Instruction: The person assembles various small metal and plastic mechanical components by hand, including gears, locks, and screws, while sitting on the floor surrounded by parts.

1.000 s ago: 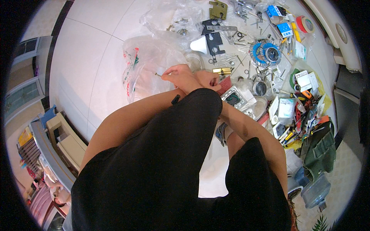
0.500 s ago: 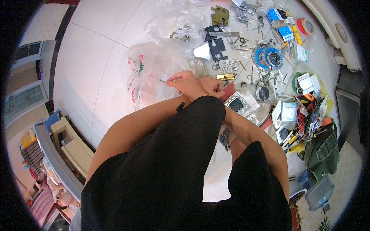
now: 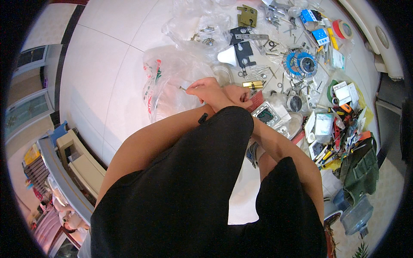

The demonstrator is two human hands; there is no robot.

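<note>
The right hand (image 3: 208, 91), crossed over the left hand (image 3: 238, 95), pinched a metal piece (image 3: 183, 88) in its fingertips, just as half a second earlier; the piece stuck out to the left against the plastic bag (image 3: 170, 79). The left fingers were curled by the red sheet (image 3: 257, 101); whether they gripped anything, I could not tell. A brass cylinder (image 3: 253, 85) lay near. Since a second earlier, only the view had shifted slightly.

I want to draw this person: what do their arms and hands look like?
Both hands are bare, without gloves, and no sleeves cover the forearms. A small black thing shows beside the left forearm; I can't tell what it is.
</note>
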